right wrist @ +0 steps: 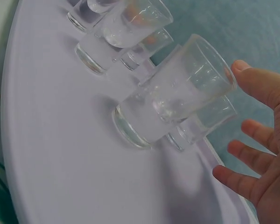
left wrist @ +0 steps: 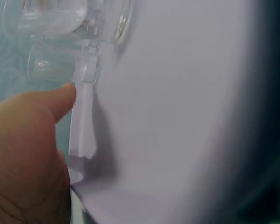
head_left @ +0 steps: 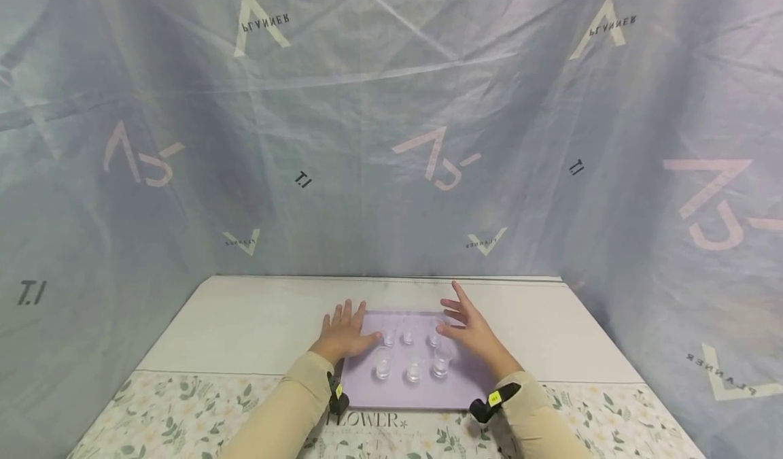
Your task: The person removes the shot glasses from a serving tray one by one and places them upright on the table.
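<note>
Glasses (head_left: 414,369), six clear units, stand upright in two rows of three on a lilac tray (head_left: 404,396): one row toward the far edge, one nearer the middle. Left hand (head_left: 345,336): over the tray's left edge, fingers spread apart, thumb toward the far-row glass on that side. Right hand (head_left: 470,330): at the tray's far right corner, fingers apart; I cannot confirm contact with a glass. Table (head_left: 257,323): carries the tray between its left and right edges. Grey-blue curtain (head_left: 367,221): hangs beyond the table's far edge.
</note>
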{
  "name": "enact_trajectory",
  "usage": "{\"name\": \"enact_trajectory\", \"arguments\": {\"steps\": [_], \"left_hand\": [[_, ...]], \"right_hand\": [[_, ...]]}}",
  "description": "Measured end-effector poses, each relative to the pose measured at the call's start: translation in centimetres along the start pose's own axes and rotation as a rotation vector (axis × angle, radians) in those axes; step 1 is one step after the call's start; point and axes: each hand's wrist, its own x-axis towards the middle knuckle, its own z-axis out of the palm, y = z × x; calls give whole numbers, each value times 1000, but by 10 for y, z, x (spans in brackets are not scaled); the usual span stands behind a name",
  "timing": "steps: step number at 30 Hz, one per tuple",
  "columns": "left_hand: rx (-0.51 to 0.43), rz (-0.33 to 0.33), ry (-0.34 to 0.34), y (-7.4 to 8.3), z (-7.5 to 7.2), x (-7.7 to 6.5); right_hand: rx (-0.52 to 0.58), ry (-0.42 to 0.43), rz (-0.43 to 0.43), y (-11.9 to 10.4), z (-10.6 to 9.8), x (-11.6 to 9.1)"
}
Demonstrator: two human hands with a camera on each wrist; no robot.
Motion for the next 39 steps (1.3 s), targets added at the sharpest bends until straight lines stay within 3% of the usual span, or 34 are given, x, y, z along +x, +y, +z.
{"name": "enact_trajectory", "arguments": {"steps": [4, 11, 15, 22, 26, 39], "left_hand": [[20, 17, -10, -10, 10, 9], [30, 89, -7, -3, -2, -3], [46, 101, -20, -4, -3, -2], [57, 67, -100, 3, -16, -11], [60, 59, -124, 3, -17, -11], [64, 61, -114, 4, -18, -13]], "right_hand": [[5, -20, 2, 5, 0, 1], [6, -48, -3, 7, -1, 2], [-5, -56, -24, 9, -2, 1], [-39, -67, -9, 11, -2, 1], [-37, -76, -13, 12, -1, 0], [-82, -53, -12, 13, 7, 0]]}}
